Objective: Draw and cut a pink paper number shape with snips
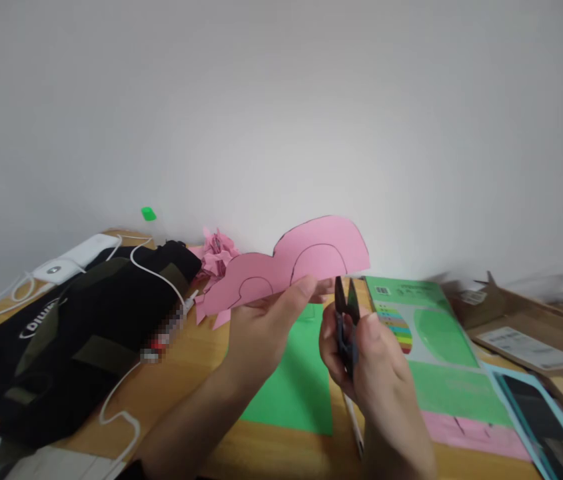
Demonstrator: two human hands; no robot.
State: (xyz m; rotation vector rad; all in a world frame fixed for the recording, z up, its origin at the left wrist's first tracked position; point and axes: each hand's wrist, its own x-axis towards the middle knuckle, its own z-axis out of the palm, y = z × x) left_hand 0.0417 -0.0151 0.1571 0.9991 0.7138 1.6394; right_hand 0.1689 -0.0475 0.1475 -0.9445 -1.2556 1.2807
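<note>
A pink paper cutout point(316, 247) with a wavy cloud-like edge and black drawn arcs is pinched in my left hand point(266, 327), thumb in front along its lower edge. My right hand point(376, 367) grips a pair of dark scissors point(346, 320), the blades pointing up and parted. Their tips reach just beneath the lower right edge of the cutout; I cannot tell whether they touch it. Under my hands a green paper sheet point(294, 387) lies on the wooden table point(186, 413). A thin white stick point(354, 423) lies partly behind my right wrist.
Crumpled pink paper scraps point(217, 253) pile up against the wall. At left lie a black bag point(96, 320), a white power strip point(78, 257) and white cables. To the right are a green paper pack point(441, 347), a phone point(546, 420) and an open cardboard box point(526, 320).
</note>
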